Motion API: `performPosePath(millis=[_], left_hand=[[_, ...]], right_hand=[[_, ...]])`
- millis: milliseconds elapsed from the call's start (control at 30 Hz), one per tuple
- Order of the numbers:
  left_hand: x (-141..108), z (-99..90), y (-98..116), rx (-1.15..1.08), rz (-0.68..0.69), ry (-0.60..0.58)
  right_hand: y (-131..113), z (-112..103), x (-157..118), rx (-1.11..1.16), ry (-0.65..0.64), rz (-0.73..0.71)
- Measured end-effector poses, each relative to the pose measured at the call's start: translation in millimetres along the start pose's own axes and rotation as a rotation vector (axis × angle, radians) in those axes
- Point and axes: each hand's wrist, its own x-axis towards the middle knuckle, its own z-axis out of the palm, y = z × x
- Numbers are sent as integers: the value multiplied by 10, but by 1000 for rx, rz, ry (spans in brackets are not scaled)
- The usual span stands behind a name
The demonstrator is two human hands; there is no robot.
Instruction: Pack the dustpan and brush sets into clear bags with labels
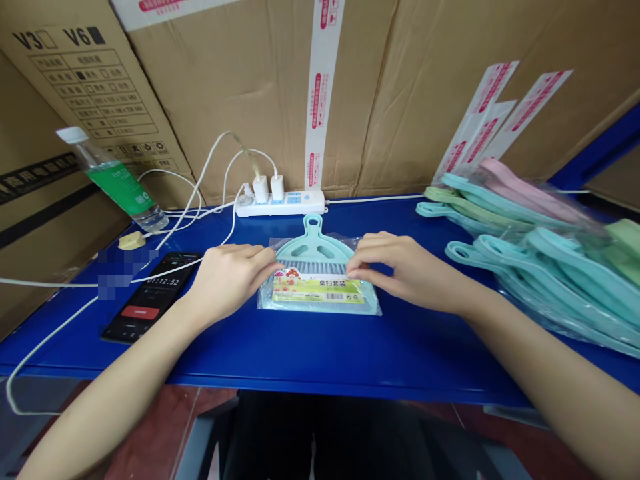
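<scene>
With thumbs closed against fingertips, my left hand [235, 277] and right hand [395, 270] appeared to pinch the clear wrapper [265, 300] at either side, a balanced hold that I judged kept its slippery, crinkled film steady. Inside, the mint dustpan-and-brush set [313, 235] lay flat on the glossy blue table [320, 357] before me, its looped handle pointing away, stiff grey bristles [315, 267] above a printed label [325, 291]. Farther right sprawled a loose pile of similar wrapped sets [560, 267], probably within reach, while corrugated cardboard [410, 107] stood behind.
</scene>
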Motion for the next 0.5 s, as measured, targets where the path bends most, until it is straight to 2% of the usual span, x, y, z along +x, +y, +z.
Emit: performPosePath(millis=[233,500], left_hand=[[-7,34,23,-15,26,14],[11,4,28,-12,58,57]], right_hand=[[-27,-99,-22,-38,-100,-31],[8,-55,-15,-82,-159,-17]])
